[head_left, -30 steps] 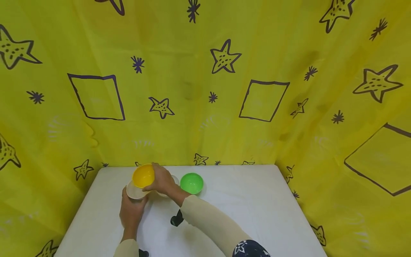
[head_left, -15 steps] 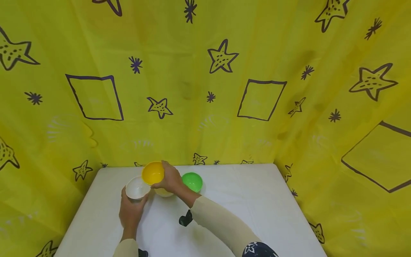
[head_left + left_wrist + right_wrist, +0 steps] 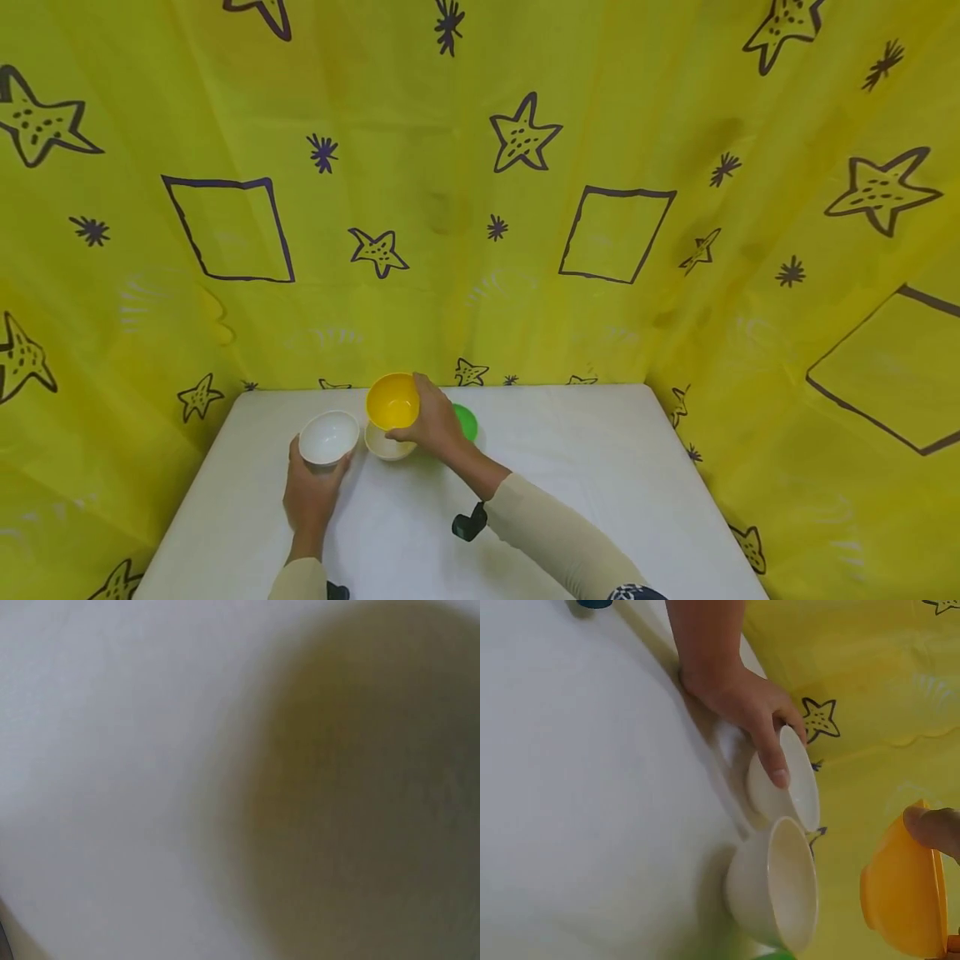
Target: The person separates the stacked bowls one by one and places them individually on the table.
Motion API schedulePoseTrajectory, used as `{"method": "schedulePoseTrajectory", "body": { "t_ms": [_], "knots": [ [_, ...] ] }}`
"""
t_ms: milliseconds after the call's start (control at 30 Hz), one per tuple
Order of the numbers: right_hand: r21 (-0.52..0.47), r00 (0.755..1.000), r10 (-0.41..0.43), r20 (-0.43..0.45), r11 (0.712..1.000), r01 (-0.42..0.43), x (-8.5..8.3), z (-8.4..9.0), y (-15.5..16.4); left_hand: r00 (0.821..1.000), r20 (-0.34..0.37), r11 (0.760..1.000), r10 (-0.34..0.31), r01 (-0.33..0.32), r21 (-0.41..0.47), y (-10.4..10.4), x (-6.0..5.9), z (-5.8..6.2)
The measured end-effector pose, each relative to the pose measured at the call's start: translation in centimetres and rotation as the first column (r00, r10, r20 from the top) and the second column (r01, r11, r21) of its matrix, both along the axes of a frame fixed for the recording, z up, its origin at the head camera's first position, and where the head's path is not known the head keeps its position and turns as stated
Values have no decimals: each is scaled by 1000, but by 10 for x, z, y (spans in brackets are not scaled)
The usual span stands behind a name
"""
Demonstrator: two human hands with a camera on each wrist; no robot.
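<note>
My left hand [image 3: 318, 467] grips a white bowl [image 3: 328, 437] that stands on the white table [image 3: 585, 483]; the right wrist view shows its fingers [image 3: 769, 742] curled round the white bowl [image 3: 799, 780]. My right hand [image 3: 420, 417] holds a yellow bowl [image 3: 392, 400] by its rim, lifted just above a cream bowl [image 3: 386, 446]. That cream bowl [image 3: 772, 881] stands beside the white one, with the yellow bowl [image 3: 900, 900] apart from it. A green bowl [image 3: 468, 422] sits half hidden behind my right hand. The left wrist view is only a blur.
Yellow cloth [image 3: 480, 208] printed with stars and squares walls the table at the back and on both sides. A black wrist strap [image 3: 468, 526] hangs under my right forearm. Bare tabletop lies to the right and toward the front edge.
My right hand has carried the yellow bowl to the right, from over the white bowl to above the cream bowl. The left hand has kept its hold on the white bowl.
</note>
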State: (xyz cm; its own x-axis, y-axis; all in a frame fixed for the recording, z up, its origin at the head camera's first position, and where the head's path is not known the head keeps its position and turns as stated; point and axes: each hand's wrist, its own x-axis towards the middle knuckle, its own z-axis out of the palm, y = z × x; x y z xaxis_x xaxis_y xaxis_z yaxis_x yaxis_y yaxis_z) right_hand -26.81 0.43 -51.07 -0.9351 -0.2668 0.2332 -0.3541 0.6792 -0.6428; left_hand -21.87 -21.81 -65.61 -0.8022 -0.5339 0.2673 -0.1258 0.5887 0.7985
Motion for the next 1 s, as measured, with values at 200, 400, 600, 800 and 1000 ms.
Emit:
{"method": "schedulePoseTrajectory", "body": {
  "t_ms": [200, 400, 600, 800, 1000],
  "knots": [
    [-92, 998, -65, -8, 994, 64, 9, -4, 29, 999, -43, 1000, -5, 4, -30, -3, 2, -3],
    [-153, 994, -101, -30, 984, 95, 13, -10, 60, 998, -52, 1000, -18, 17, -20, -5, -2, -4],
    [-179, 984, -169, -53, 971, 157, 15, -14, 93, 999, -28, 1000, -24, 24, 8, -3, -3, -4],
    [-212, 971, -235, -45, 952, 221, 14, -20, 121, 1000, -12, 1000, -6, 6, 5, -6, -3, -5],
    [-203, 947, -320, -22, 929, 309, 14, -27, 141, 1000, -6, 1000, -11, 11, -1, -4, -2, -1]
  ]
}}
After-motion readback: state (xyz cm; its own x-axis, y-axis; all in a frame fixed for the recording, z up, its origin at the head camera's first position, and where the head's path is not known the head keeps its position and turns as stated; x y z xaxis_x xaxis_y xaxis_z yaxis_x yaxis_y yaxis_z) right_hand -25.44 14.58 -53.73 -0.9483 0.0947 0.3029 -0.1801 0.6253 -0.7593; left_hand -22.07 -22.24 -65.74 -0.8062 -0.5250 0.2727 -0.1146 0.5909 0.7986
